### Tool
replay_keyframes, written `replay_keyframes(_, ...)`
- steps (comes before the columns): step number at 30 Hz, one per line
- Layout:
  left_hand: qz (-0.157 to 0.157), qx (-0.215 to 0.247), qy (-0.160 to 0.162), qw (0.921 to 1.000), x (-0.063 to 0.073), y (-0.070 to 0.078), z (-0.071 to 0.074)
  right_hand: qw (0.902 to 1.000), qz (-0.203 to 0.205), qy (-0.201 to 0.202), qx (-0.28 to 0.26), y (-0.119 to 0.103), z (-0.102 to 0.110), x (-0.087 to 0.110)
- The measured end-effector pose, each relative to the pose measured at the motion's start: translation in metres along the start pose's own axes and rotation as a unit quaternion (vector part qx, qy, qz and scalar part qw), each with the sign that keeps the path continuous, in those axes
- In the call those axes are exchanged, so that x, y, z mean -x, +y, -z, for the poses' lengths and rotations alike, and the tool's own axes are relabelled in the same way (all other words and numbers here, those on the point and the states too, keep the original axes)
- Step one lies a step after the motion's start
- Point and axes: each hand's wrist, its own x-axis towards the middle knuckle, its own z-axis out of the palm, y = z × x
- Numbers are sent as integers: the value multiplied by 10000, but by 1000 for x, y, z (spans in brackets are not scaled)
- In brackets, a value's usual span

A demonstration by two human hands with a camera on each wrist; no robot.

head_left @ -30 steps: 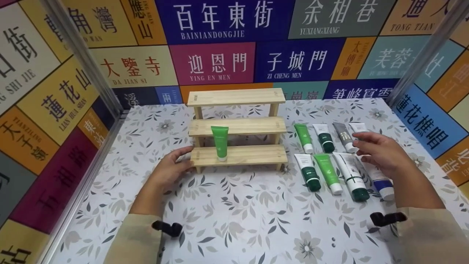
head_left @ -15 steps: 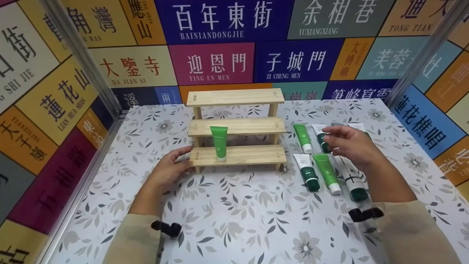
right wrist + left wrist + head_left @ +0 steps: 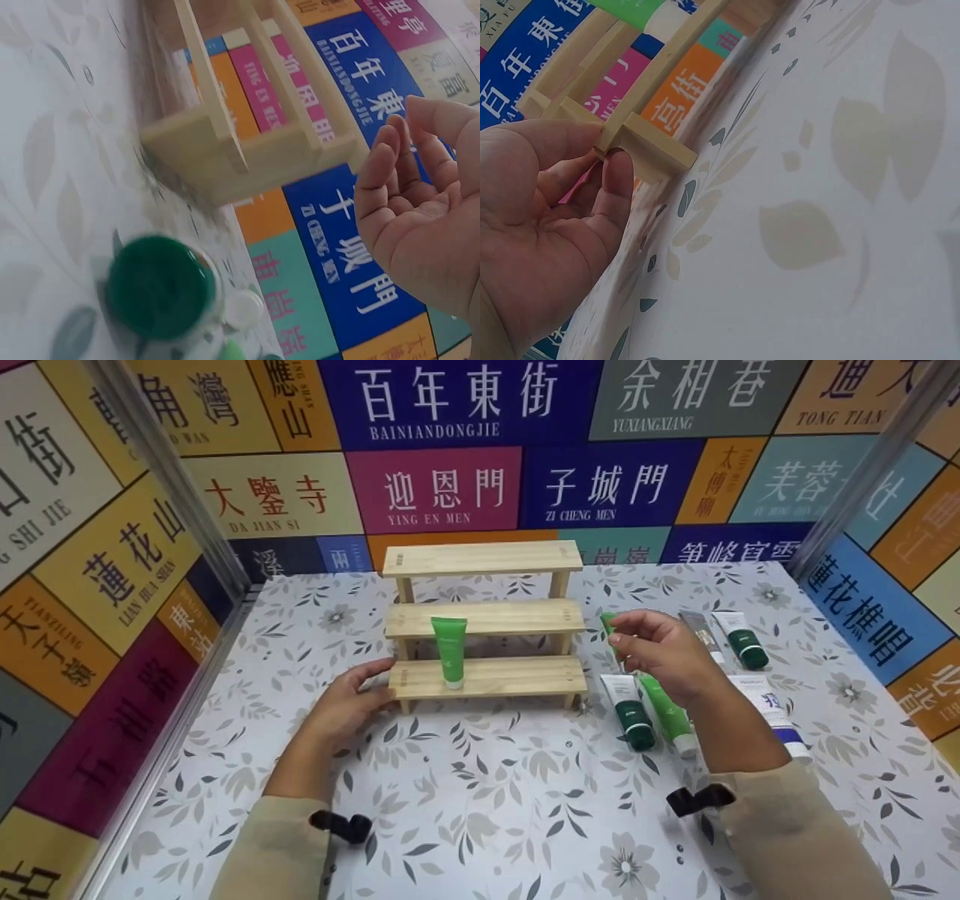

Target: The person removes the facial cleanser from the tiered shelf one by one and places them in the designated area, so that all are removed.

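My left hand pinches the left end of the lowest step of a three-tier wooden display stand; the left wrist view shows thumb and fingers at that wooden end. On the lowest step, left of its middle, a green squeeze tube stands upright on its white cap. My right hand hovers over the tubes lying right of the stand, its fingers loosely bent and holding nothing in the right wrist view. Its fingertips cover most of a lying green tube. Other tubes lie hidden beneath that hand and forearm.
Around the right arm lie a white-and-dark-green tube, a second green tube, a grey tube, another white-and-dark-green tube and a white-and-blue tube. Sign-printed panels enclose the patterned tabletop.
My right hand has moved left across the tubes, from the far-right ones to the green tube nearest the stand. The left hand, the stand and the standing tube have stayed put.
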Motion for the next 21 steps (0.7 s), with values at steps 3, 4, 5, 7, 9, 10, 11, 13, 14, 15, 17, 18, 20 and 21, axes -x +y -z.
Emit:
replay_keyframes(3, 13, -4, 3, 10000, 0, 0, 0, 9997, 101, -13, -234, 0, -14, -3)
replay_keyframes(4, 20, 12, 20, 10000, 0, 0, 0, 9995, 110, -15, -287, 0, -18, -4)
replay_keyframes(5, 11, 17, 24, 10000, 0, 0, 0, 9994, 125, -34, -335, 0, -22, -5)
replay_keyframes(7, -33, 18, 32, 10000, 0, 0, 0, 9990, 180, -81, -394, -1, -29, -7)
replay_keyframes(9, -90, 24, 48, 9999, -1, -1, -1, 9986, 248, -132, -450, -1, -36, -9)
replay_keyframes(10, -106, 44, 63, 9999, -1, -1, -1, 9982, 298, -159, -491, -2, -40, -11)
replay_keyframes(11, -138, 42, 61, 9999, -1, -1, -1, 9977, 340, -191, -550, -2, -43, -12)
replay_keyframes(13, -182, 58, 66, 9998, -1, -2, -1, 9965, 402, -248, -688, -3, -50, -14)
replay_keyframes(14, -188, 65, 67, 9998, -1, -2, -1, 9960, 421, -269, -742, -3, -54, -15)
replay_keyframes(15, -188, 66, 67, 9998, -1, -2, -1, 9955, 442, -298, -780, -4, -57, -16)
replay_keyframes(17, -174, 27, 60, 9998, -1, -2, -1, 9948, 469, -360, -829, -5, -64, -18)
replay_keyframes(18, -160, 16, 59, 9999, -1, -2, 0, 9943, 477, -395, -871, -5, -67, -19)
replay_keyframes(20, -147, 3, 53, 9999, 0, -1, 0, 9935, 489, -460, -920, -7, -74, -21)
replay_keyframes(21, -150, -7, 50, 9999, 0, -1, 0, 9931, 486, -480, -949, -7, -77, -22)
